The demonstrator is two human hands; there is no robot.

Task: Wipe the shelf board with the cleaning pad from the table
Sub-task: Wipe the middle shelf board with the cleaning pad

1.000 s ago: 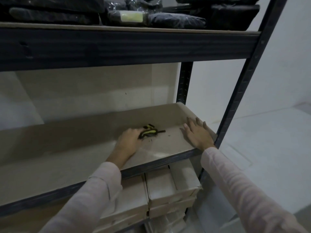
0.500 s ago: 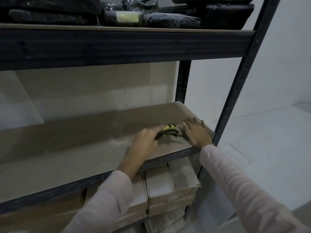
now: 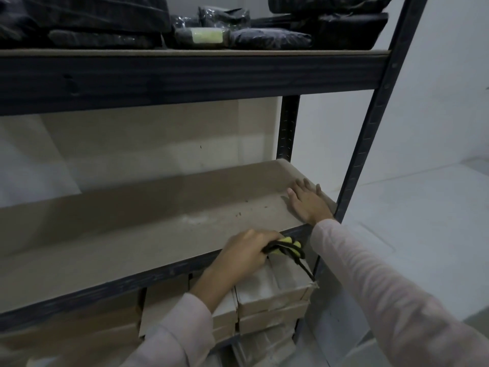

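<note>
The bare brown shelf board [image 3: 164,229] runs across the middle of the view, with a few dark crumbs near its right end. My left hand [image 3: 243,254] is at the board's front edge, closed around the yellow and black cleaning pad [image 3: 287,246], whose black strap dangles over the edge. My right hand [image 3: 308,203] lies flat, fingers spread, on the board's right end beside the dark upright post [image 3: 370,133].
The upper shelf [image 3: 185,75] holds several black wrapped packages [image 3: 270,38]. Stacked cardboard boxes [image 3: 272,290] fill the level below the board. A pale wall and floor lie to the right of the rack.
My left hand has dragged the pad from the middle of the board toward me to the front edge. My right hand has stayed flat at the right end.
</note>
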